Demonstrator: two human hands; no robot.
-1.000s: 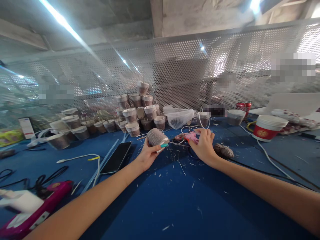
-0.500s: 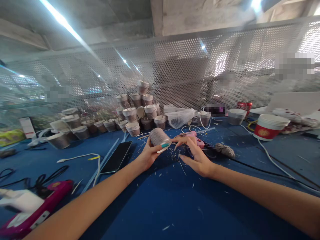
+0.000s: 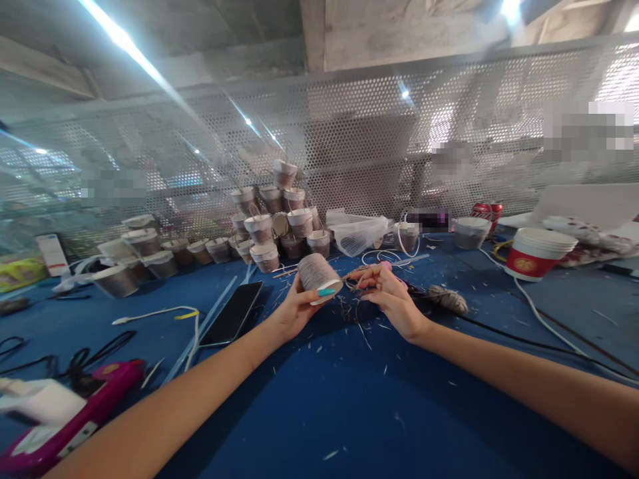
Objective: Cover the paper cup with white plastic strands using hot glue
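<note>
Right hand (image 3: 392, 301) has moved since the earlier frames: it was on the pink glue gun (image 3: 383, 265) a second ago, then came off it, and the fingertips are now drawn in just beside the cup's rim. Left hand (image 3: 293, 314) hasn't shifted much, same grip.

Left hand: clamped on the yarn-wrapped cup (image 3: 318, 274), thumb with teal nail along the side near the white rim. Cup is held tilted above the table (image 3: 329, 406), rim end toward the right hand. Right hand: fingers bent, tips close together around a thin strand. Can't tell if it's actually pinched. Hands are apart from each other.

Glue gun sits behind the right hand, mostly hidden. Grey yarn bundle (image 3: 449, 299) lies on the table to the right of that hand. Bits of fibre scattered in front of both.

Behind the held cup: stacked wrapped cups (image 3: 260, 229), with a clear plastic bag (image 3: 354, 234) to their right. Black phone (image 3: 232, 316) flat on the table, left of the held cup. Magenta power strip (image 3: 117, 382) at near left. Far right: nested paper cups (image 3: 538, 259) with a red band, red cans (image 3: 483, 211) behind.
</note>
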